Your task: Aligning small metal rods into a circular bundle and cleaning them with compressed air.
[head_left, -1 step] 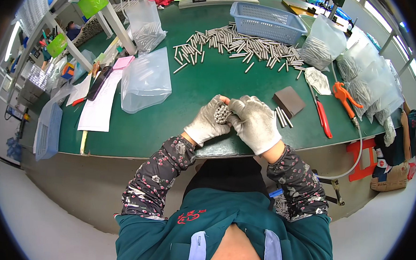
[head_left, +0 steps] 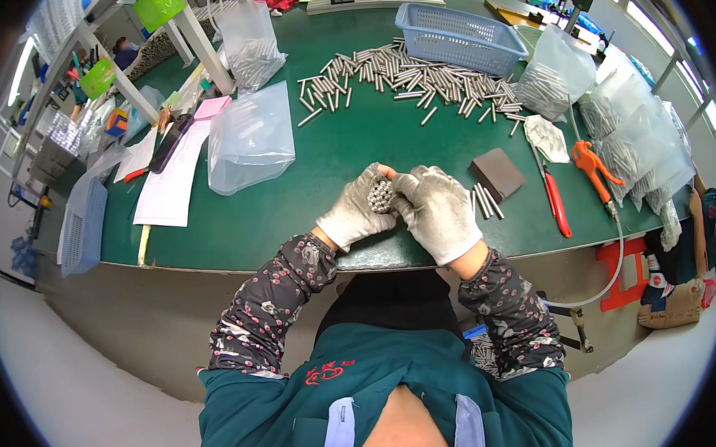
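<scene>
Dial centred on the bundle of metal pins [head_left: 380, 196], 12 pointing away from the seated person. From where I stand, the bundle is held just above the near edge of the green worktop [head_left: 337, 150], rounded pin ends facing up.

Left hand [head_left: 355, 207]: white glove, fingers curled closed around the bundle from the 9 o'clock side; one bare fingertip shows. Right hand [head_left: 438, 211]: gloved, bent inward from 3 o'clock, fingers meeting the bundle's edge. Whether it pinches a single pin, I cannot tell; the glove hides the contact.

Nearby, at 3 o'clock: a few short pins [head_left: 487, 201] side by side, just beyond the right hand. Brown block [head_left: 496, 175] just beside them, between 2 and 3. Further out at 3, a red-handled tool [head_left: 557, 206]; beyond it, toward 2, an orange air gun [head_left: 596, 167] on a pale hose.

Far side, 12 to 1: loose pile of pins [head_left: 430, 80], lying every which way. Blue basket [head_left: 461, 39] behind it at 1.

Between 9 and 10: flat clear bag [head_left: 253, 145], overlapping a white paper sheet [head_left: 170, 185]. Between 10 and 11: upright bag of pins [head_left: 251, 56].
</scene>
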`<state>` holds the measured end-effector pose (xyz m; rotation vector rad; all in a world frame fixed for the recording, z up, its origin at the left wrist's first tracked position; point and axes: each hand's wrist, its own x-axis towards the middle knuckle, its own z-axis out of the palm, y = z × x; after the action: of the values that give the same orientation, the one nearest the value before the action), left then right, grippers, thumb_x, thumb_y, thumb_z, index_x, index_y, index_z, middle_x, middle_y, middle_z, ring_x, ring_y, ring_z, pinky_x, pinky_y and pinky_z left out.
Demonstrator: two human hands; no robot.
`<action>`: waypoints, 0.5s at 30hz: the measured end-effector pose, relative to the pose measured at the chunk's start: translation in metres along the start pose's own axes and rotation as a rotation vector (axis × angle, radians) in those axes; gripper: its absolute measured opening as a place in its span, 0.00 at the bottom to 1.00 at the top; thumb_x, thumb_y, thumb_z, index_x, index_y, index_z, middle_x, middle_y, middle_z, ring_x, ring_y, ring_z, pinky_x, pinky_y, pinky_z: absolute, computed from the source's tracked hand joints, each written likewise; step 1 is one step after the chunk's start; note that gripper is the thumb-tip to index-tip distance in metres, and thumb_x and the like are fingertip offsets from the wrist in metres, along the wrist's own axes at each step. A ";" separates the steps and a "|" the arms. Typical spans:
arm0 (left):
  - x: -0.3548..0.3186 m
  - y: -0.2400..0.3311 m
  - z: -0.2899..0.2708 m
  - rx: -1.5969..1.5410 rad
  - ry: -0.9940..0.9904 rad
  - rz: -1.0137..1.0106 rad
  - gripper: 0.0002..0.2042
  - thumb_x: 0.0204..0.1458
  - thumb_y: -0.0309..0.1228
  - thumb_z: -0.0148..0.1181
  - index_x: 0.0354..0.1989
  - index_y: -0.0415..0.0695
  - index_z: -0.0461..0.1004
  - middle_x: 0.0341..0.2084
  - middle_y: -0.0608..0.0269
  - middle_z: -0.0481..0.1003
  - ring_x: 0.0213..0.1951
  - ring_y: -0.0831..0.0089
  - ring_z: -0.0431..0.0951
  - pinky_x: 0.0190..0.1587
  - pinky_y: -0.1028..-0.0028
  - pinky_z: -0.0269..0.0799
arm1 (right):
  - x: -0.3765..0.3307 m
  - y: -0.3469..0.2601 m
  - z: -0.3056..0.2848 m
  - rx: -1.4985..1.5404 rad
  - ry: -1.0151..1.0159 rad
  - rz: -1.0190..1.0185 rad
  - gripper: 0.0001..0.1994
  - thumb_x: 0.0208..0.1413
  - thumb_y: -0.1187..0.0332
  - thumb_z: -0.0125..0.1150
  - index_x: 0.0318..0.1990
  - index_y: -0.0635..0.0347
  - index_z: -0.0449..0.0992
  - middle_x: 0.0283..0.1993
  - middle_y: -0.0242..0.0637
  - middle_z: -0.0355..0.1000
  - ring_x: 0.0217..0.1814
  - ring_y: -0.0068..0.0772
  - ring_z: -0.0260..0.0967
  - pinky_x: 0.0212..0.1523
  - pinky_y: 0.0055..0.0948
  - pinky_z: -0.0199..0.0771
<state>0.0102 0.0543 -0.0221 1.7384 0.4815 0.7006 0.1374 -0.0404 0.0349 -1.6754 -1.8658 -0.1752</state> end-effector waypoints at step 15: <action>-0.002 -0.001 -0.004 0.001 -0.029 -0.067 0.23 0.33 0.18 0.61 0.41 0.46 0.63 0.27 0.72 0.67 0.30 0.84 0.68 0.35 0.83 0.67 | 0.010 0.044 -0.033 -0.134 -0.218 0.044 0.05 0.39 0.68 0.55 0.25 0.54 0.74 0.28 0.36 0.70 0.35 0.39 0.69 0.35 0.34 0.69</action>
<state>0.0055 0.0562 -0.0232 1.7229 0.5172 0.6268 0.1898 -0.0398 0.0534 -1.8903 -2.0119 -0.1049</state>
